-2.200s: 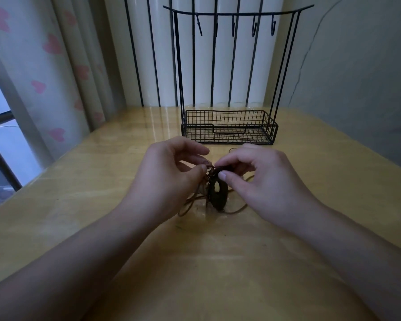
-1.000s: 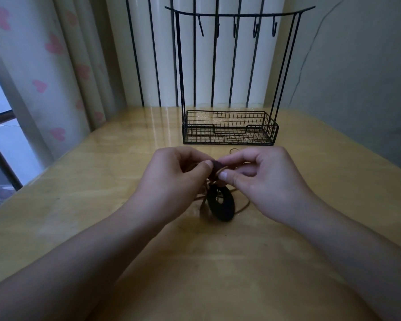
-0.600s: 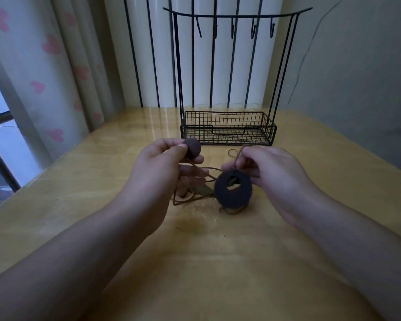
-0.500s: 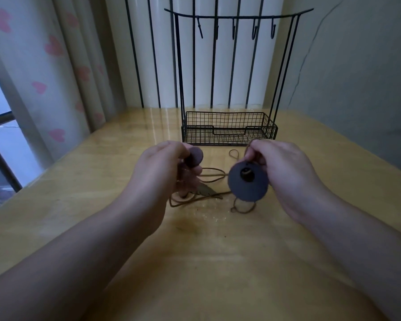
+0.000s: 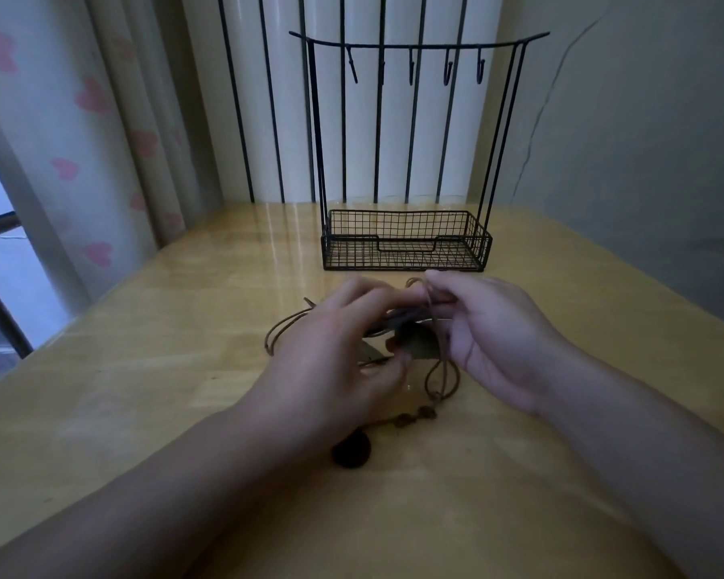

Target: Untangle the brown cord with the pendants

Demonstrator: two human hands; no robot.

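Left hand (image 5: 343,353) curled over the thin brown cord (image 5: 435,340), pinching strands mid-tangle. Right hand (image 5: 494,340) pinching a loop of that cord up between thumb and forefinger. Dark round pendant (image 5: 351,452) lying on the glossy wooden desk (image 5: 143,390) below the left wrist. Behind, black wire basket rack (image 5: 404,248).

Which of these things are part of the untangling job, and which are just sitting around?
Part of the job:
thin brown cord
dark round pendant
left hand
right hand

Just sitting there:
black wire basket rack with hooks
heart-patterned curtain
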